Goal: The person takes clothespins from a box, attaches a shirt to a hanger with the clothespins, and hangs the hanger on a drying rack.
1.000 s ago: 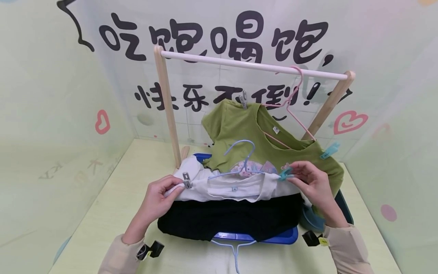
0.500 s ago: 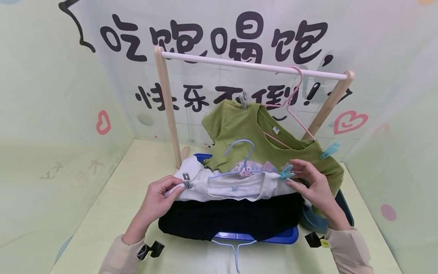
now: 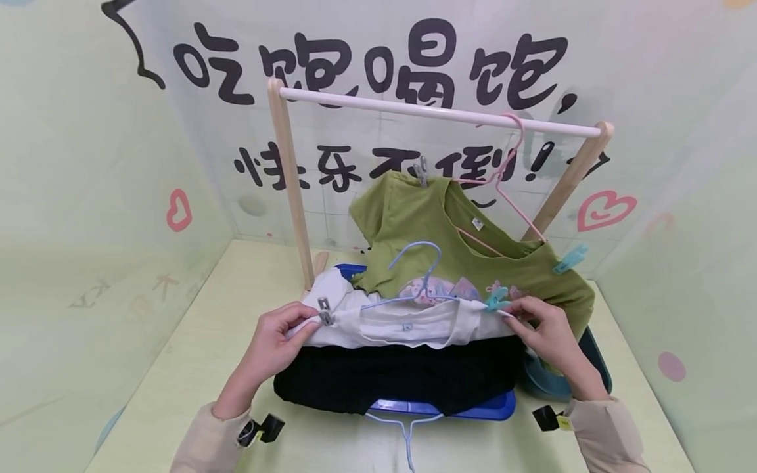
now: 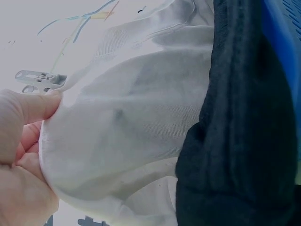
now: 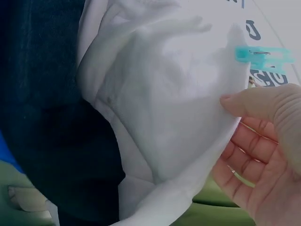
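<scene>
A white T-shirt [image 3: 345,328] is on a light-blue hanger [image 3: 426,279], whose hook points up. My left hand [image 3: 280,338] pinches its left shoulder edge, right beside a grey clothespin [image 3: 324,311] clipped there. The opposite edge is pinched by my right hand [image 3: 547,338], just outside a teal clothespin [image 3: 495,299]. In the right wrist view the thumb lies on top of the white fabric [image 5: 164,94], with the other fingers behind it. Below the shirt, a black garment [image 3: 402,371] drapes over the blue basket [image 3: 485,412].
A green T-shirt [image 3: 408,230] hangs by a pink hanger [image 3: 503,174] from the white bar [image 3: 437,113] of a wooden rack, with clothespins at both shoulders. Another light-blue hanger [image 3: 408,437] sticks out in front. A teal bin [image 3: 544,384] stands at the right.
My right hand has let go of the teal clothespin, moved slightly outward and now pinches the white T-shirt's edge. My left hand has stayed nearly still.
</scene>
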A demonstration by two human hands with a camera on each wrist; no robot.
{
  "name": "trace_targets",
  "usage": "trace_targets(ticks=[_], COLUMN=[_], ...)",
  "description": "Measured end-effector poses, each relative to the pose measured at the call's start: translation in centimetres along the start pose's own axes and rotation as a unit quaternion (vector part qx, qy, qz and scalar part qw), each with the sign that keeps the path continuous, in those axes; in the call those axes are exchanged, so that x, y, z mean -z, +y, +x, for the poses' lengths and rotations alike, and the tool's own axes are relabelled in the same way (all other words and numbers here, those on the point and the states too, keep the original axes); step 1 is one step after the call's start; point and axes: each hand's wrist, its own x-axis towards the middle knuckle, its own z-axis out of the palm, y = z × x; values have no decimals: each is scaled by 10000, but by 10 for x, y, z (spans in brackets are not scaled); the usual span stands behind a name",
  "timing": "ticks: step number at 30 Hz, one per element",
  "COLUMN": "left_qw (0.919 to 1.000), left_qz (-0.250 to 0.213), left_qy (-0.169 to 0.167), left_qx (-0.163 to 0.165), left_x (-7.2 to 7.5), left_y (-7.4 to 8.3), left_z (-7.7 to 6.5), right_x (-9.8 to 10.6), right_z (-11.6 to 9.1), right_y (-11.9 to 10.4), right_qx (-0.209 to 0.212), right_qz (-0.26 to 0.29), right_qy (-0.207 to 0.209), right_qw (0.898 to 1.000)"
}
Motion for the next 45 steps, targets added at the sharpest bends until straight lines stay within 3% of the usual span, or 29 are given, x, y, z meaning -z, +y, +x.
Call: trace_targets(ticks=[7,12,17,22,27,34,39,45], left_qw=[10000,9999,9997,9990,9974,9924,9878,9818], left_qz=[-14,35,191,416,652,726,686,672], left_qy=[-53,-119,-159,-86,227,947,1378,1758], left_qx=[-60,-55,-90,-112,-210,-312,-217,-267], left_x=[-1,3,8,8,4,-6,-16,-24], left_y=[-1,3,9,15,16,12,10,6], left_z=[3,15,39,76,118,164,186,202], right_x=[5,10,16,20,19,17,20,24], right_z=[-1,2,8,17,30,50,66,80], right_y=[0,0,-5,-14,-24,-30,-33,-38], right_qx=[178,288,441,443,145,-576,-887,-1079], right_qz=[192,211,178,51,-197,-329,-308,-436], right_qy=[145,364,786,1647,2497,3280,3555,3728], right_qw=[9996,9987,9958,9853,9680,9423,9300,9206])
